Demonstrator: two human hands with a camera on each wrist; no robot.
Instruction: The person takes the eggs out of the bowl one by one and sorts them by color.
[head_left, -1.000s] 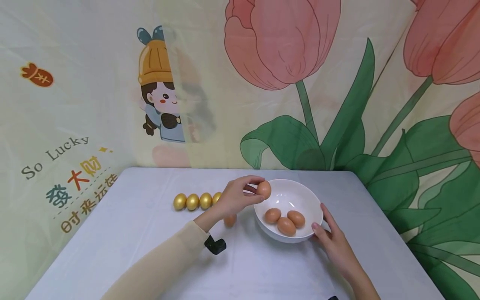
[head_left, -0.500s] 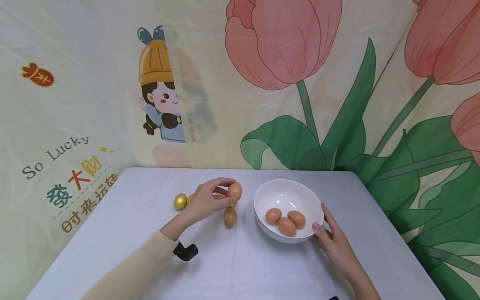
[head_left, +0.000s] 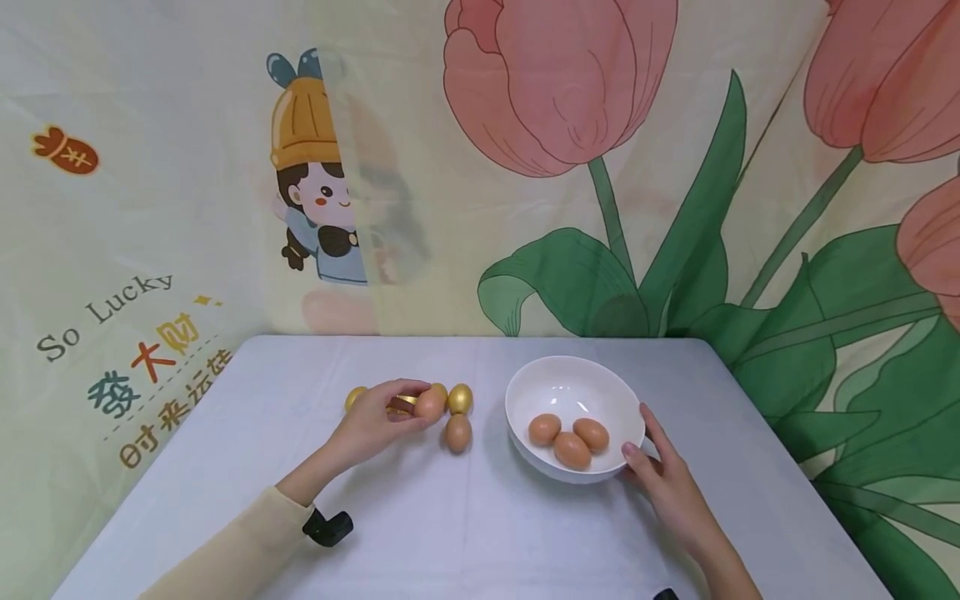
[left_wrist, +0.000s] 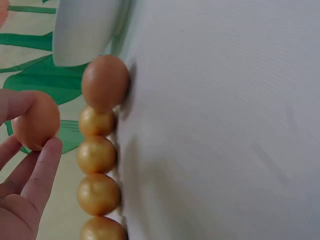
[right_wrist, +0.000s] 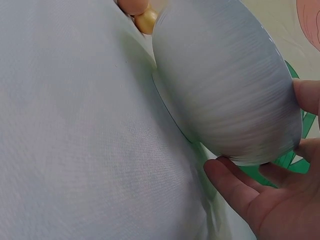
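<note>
My left hand (head_left: 371,423) pinches a brown egg (head_left: 431,405) between thumb and fingertips, above the row of golden eggs (head_left: 460,398). In the left wrist view this held egg (left_wrist: 42,120) is apart from the golden ones (left_wrist: 98,195). Another brown egg (head_left: 458,433) lies on the table just in front of the row's right end. To the right, a white bowl (head_left: 536,396) contains three brown eggs (head_left: 572,451). My right hand (head_left: 671,492) grips the bowl's right side, thumb at the rim and fingers beneath the wall (right_wrist: 225,85). Part of the golden row is hidden behind my left hand.
A white cloth covers the table (head_left: 480,533). Behind its far edge hangs a curtain (head_left: 420,192) printed with tulips and a cartoon figure. A black wrist device (head_left: 327,528) sits at my left sleeve.
My left hand has carried the brown egg away from over the bowl, leftward to the golden row. My right hand stays on the bowl, which has not moved.
</note>
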